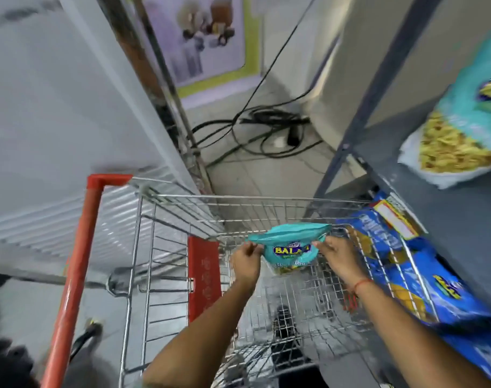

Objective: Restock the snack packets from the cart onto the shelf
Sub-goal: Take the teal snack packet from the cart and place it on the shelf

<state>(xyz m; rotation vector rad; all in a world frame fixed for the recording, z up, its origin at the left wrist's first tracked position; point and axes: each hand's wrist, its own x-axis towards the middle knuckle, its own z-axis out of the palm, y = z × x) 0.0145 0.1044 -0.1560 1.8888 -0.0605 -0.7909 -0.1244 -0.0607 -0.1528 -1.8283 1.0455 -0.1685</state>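
Pinching the top corners of a teal plastic snack packet (290,249), my left hand (245,261) and right hand (336,254) have their fingers closed on it (one corner each), holding it upright inside the silver wire shopping cart (166,247) with the orange handle. A matching teal packet (462,121) lies on the grey metal shelf (468,219) to my right.

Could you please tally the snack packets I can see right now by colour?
Teal packets: 2, one held by the left hand and right hand over the cart, one on the shelf.
Blue packets: blurred, at least 2.
Total: at least 4.
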